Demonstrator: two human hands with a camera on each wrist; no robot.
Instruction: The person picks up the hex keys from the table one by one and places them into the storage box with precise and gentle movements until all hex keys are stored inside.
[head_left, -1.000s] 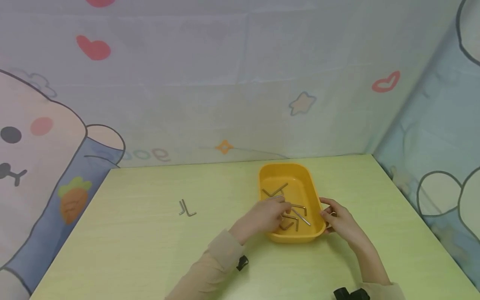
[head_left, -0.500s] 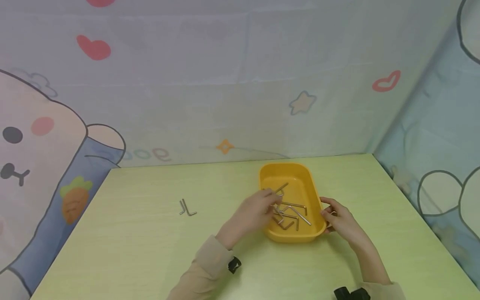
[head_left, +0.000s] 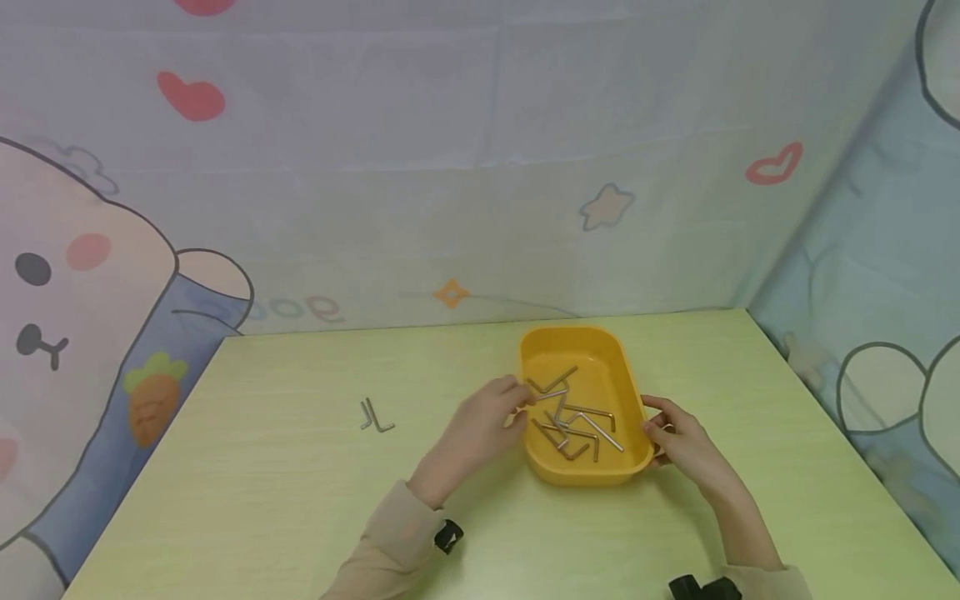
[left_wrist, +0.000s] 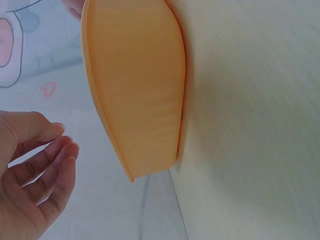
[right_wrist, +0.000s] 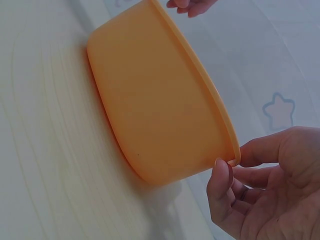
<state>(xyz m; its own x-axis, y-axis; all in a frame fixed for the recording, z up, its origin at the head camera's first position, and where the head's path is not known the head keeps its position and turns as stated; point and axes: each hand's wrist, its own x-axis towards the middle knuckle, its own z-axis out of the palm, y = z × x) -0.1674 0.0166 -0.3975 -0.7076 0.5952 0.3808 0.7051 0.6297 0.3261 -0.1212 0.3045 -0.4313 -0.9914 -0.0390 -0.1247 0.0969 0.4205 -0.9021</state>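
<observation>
Several silver L-shaped hex keys (head_left: 592,410) lie jumbled in a yellow tray (head_left: 573,480). At the tray's left rim is my left hand (head_left: 482,423), its fingertips overlapping that edge in the head view. The left wrist view has the same hand (left_wrist: 35,172) beside the tray wall (left_wrist: 137,95), fingers loosely bent, nothing between them. My right hand (head_left: 681,442) pinches the tray's right rim between thumb and fingers; the right wrist view brings this grip (right_wrist: 265,182) up close at a corner of the tray (right_wrist: 160,100).
Two more hex keys (head_left: 377,415) lie side by side on the pale wooden tabletop (head_left: 285,483), left of the tray. A cartoon-printed cloth (head_left: 390,208) hangs along the table's back edge and at the sides.
My left hand has drawn back leftward from over the middle of the tray to its left rim, uncovering more hex keys. The right hand and the tray have stayed put.
</observation>
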